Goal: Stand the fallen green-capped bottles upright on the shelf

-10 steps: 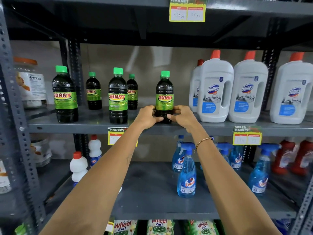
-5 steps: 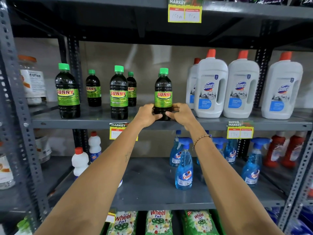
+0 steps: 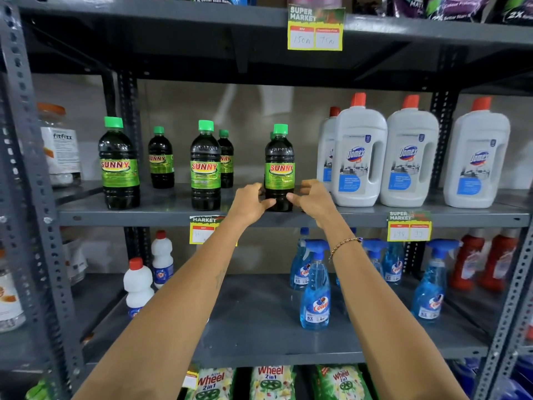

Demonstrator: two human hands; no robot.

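Hands, left hand [image 3: 251,201] and right hand [image 3: 313,197], cup the upright green-capped bottle [image 3: 279,168] loosely, fingers spread; steadying step looks finished, next both should draw clear gently

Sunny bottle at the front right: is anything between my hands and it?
Nothing visible. The left hand and right hand flank the base of the upright green-capped bottle on the shelf, fingertips at its sides. The nearest neighbours, another Sunny bottle and the white Domex jug, stand apart to either side.
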